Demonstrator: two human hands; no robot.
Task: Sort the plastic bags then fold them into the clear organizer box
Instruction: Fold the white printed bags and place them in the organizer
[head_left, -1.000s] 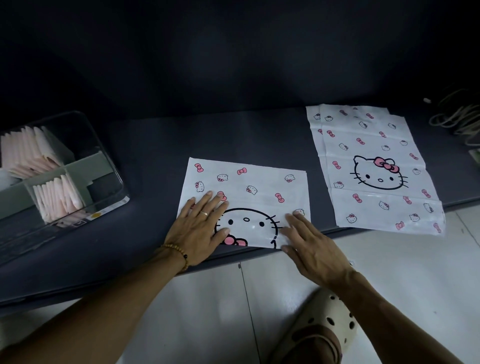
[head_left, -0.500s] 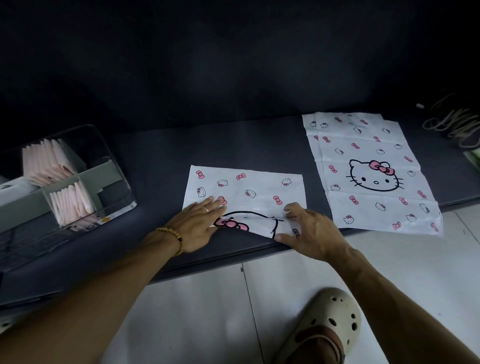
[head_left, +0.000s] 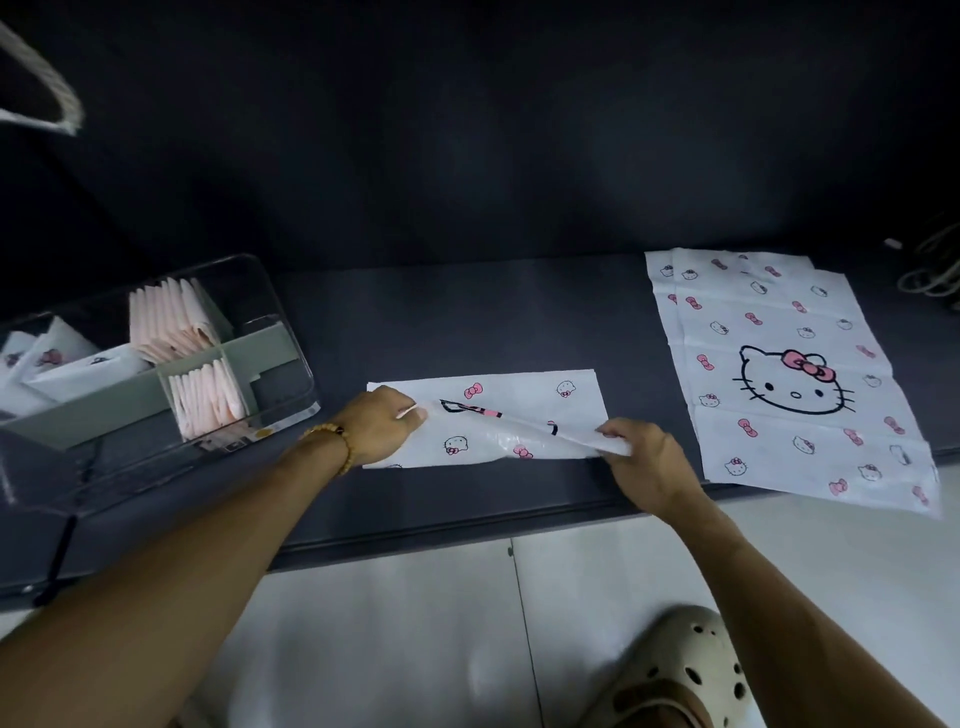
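A white cartoon-cat plastic bag lies half folded on the dark mat, its near edge lifted and turned over toward the far side. My left hand pinches that lifted edge at the bag's left end. My right hand grips the same edge at the right end. A stack of flat bags with the same print lies spread out to the right. The clear organizer box stands at the left, holding folded pink bags and folded white bags in separate compartments.
The mat's front edge runs just below my hands, with pale floor tiles and a beige clog beneath. Coiled cords lie at the far right. A dark wall rises behind the mat.
Both hands went from pressing flat on the bag to gripping its near edge, lifting it and carrying it over toward the far side. The view shifted, showing more of the box.
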